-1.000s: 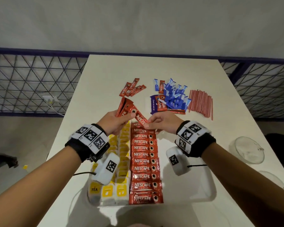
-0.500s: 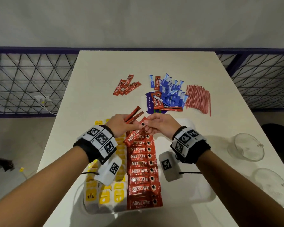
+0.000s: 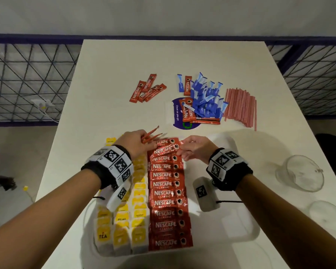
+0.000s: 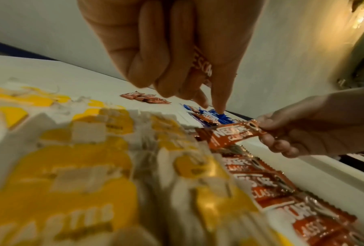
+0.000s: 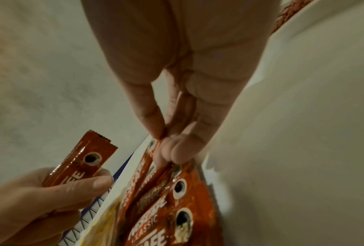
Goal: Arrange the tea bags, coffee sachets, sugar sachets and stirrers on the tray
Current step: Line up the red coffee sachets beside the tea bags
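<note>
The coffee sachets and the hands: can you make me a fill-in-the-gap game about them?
1. The right hand pinches one end of a red ____ sachet at the far end of the row on the tray.
2. The left hand holds spare sachets of the colour ____.
3. The tea bags beside the coffee row have labels of the colour ____.
4. The stirrers lie on the ____, not on the tray.

Missing words: coffee; red; yellow; table
</note>
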Motion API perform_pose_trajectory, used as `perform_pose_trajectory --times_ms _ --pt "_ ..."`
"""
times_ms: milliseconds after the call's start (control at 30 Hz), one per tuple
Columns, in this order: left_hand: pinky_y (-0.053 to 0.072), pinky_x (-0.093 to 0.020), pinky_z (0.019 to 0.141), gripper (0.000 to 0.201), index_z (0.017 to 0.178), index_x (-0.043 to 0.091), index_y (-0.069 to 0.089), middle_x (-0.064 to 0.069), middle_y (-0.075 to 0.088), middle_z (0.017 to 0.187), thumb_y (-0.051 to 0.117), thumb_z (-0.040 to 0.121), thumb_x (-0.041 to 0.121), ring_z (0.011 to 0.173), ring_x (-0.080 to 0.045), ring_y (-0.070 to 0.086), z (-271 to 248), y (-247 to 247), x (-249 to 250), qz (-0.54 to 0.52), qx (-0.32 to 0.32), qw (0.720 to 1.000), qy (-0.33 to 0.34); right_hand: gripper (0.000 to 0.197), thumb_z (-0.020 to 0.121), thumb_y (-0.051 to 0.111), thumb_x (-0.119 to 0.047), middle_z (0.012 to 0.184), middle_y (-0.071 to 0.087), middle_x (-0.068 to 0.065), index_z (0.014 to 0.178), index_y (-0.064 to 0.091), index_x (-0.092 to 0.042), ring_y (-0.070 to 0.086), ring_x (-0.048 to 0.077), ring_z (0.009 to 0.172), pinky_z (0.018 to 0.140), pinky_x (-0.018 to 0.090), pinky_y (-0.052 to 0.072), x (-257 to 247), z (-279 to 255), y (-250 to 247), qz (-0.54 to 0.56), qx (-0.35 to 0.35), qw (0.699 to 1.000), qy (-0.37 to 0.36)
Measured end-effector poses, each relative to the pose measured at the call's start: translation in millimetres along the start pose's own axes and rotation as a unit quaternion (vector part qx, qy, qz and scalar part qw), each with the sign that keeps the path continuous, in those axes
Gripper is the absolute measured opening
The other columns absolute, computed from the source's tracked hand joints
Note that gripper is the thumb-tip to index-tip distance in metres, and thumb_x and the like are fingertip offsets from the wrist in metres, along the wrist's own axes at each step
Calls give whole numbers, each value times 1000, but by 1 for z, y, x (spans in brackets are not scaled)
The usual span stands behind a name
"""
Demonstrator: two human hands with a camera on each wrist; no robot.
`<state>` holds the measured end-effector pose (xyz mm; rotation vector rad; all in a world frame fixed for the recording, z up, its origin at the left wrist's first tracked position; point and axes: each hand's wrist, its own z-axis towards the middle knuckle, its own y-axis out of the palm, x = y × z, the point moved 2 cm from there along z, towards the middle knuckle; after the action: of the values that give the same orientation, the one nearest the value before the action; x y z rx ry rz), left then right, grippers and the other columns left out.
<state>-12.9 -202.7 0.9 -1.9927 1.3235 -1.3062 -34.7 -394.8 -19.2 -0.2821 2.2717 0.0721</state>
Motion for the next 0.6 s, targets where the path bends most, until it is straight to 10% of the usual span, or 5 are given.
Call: perform_pose_trajectory --times_ms 600 --pt "42 -31 81 39 117 18 52 -2 60 117 53 89 46 107 -22 56 8 10 9 221 -40 974 40 17 86 61 -13 62 57 1 77 46 -17 51 11 50 45 20 42 7 18 8 -140 93 986 14"
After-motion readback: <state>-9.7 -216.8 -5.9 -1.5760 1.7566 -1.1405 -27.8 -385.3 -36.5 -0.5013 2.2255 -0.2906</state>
